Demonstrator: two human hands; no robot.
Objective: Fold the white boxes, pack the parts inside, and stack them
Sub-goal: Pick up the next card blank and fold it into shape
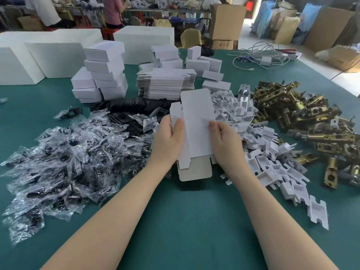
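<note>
Left hand (169, 136) and right hand (224, 140) each grip the flat white cardboard box blank (196, 121), its long axis pointing toward 12 o'clock.

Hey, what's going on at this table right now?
A person is holding a flat white box blank over the green table, left hand and right hand gripping its edges; it is not yet folded. Behind it lie a stack of flat blanks and stacked finished boxes. Bagged black parts lie on the left, white plastic inserts and brass latches on the right.
</note>
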